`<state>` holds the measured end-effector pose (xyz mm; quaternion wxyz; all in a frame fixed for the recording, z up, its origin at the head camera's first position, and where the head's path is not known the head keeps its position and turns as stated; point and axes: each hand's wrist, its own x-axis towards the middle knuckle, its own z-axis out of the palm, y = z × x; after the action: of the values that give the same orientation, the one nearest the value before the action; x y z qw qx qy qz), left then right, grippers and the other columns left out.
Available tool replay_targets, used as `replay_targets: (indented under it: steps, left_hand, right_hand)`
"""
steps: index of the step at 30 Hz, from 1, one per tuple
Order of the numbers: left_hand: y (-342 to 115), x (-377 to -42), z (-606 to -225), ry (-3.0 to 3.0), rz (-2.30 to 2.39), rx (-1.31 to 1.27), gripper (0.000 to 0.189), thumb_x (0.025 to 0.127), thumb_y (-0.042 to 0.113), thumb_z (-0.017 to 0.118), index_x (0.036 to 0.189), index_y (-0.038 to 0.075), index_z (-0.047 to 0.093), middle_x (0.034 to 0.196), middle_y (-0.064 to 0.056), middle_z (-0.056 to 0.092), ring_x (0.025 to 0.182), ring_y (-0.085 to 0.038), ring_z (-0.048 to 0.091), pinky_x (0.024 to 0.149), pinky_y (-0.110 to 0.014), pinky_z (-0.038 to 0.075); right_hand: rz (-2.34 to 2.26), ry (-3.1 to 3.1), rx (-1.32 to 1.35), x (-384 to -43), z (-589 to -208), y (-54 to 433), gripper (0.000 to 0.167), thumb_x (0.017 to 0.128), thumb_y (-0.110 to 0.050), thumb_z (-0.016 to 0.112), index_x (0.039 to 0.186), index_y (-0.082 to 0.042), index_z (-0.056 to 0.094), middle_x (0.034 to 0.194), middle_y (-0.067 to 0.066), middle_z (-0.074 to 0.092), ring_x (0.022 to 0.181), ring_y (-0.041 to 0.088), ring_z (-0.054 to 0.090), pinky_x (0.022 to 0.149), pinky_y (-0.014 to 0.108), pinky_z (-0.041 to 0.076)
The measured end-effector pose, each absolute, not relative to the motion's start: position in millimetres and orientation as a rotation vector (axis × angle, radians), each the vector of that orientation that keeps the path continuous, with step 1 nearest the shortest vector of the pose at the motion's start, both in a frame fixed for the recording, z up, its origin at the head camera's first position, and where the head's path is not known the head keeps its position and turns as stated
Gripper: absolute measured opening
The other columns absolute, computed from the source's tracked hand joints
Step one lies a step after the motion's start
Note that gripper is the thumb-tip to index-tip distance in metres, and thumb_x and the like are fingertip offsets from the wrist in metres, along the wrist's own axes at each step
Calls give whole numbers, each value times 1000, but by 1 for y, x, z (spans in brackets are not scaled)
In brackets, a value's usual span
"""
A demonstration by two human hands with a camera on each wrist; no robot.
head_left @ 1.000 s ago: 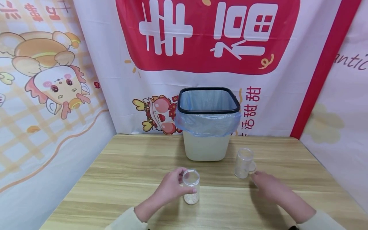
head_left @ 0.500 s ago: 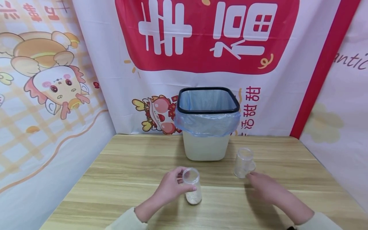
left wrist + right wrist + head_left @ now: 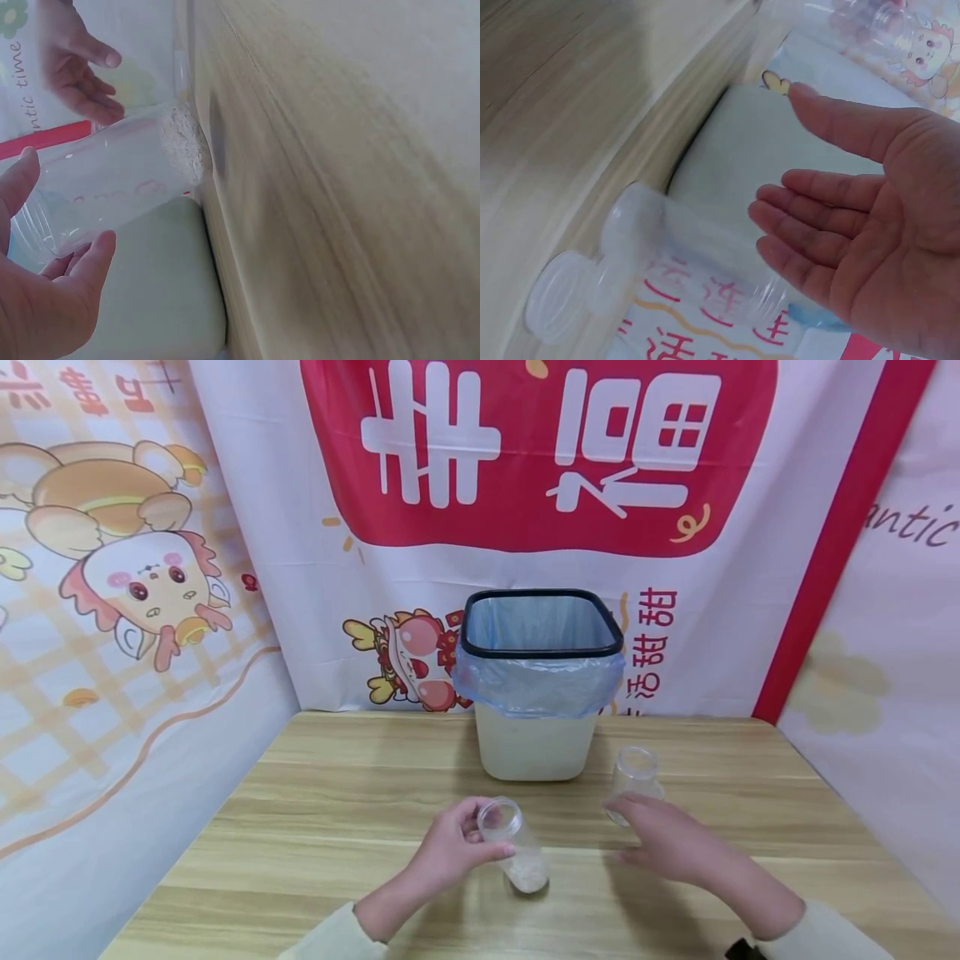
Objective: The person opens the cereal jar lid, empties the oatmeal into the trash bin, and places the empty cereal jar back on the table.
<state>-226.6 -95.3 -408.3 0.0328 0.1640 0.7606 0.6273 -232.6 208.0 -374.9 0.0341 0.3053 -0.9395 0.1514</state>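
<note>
My left hand (image 3: 450,846) grips a clear jar (image 3: 517,835) near its open mouth, thumb on one side and fingers on the other. Whitish grains (image 3: 185,146) lie in the bottom of this jar. It leans, with its base low over the wooden table and towards the right. My right hand (image 3: 671,837) hovers with extended fingers and an empty palm, partly covering a second clear jar (image 3: 636,768) in the head view. That jar stands upright, and nothing shows inside it. Beside its base lies a round translucent lid (image 3: 557,298), mostly hidden behind my hand in the head view.
A pale bin (image 3: 536,743) with a black rim and blue plastic liner stands at the back middle of the wooden table (image 3: 337,777). A printed red-and-white cloth (image 3: 525,527) hangs behind it. Patterned cloth (image 3: 150,693) covers the left side too.
The jar in my left hand has tipped from upright to leaning, its base swinging right. My right hand has moved left from beside the lid to in front of the second jar.
</note>
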Motion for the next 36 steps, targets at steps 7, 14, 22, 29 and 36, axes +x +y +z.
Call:
replay_targets:
  steps: [7,14,22,29,36]
  left_hand:
    - [-92,-228,-414,2308,1935,473,49,74,4,83,115,-4,58,114,-13,64,112,-31,60,85,-25,53]
    - [-89,-226,-418,2341,1909,442,50,72,5,84,112,-3,56,111,-10,62,108,-29,61,80,-26,55]
    - [-89,-223,-421,2360,1872,413,53,71,7,85,114,-2,54,111,-10,62,107,-31,61,82,-30,55]
    - [-89,-225,-425,2330,1880,414,53,72,5,84,115,-3,53,114,-12,60,111,-33,59,83,-31,55]
    - [-89,-225,-425,2354,1862,408,54,72,7,85,114,-2,53,113,-11,61,109,-32,60,84,-33,55]
  right_hand:
    - [566,-2857,1003,-232,-370,191,59,78,-19,81,126,5,57,124,21,59,116,40,54,98,55,43]
    - [650,-2783,1060,-232,-376,173,61,78,-24,81,127,4,57,124,17,61,114,35,57,96,53,45]
    - [803,-2791,1080,-233,-390,153,62,78,-26,81,128,1,58,125,13,62,114,29,57,97,48,46]
    - [894,-2787,1106,-234,-402,142,66,77,-31,82,129,0,57,125,12,62,113,27,58,97,47,47]
    - [939,-2786,1074,-235,-409,135,65,77,-28,83,131,-3,57,122,8,63,108,23,58,92,45,49]
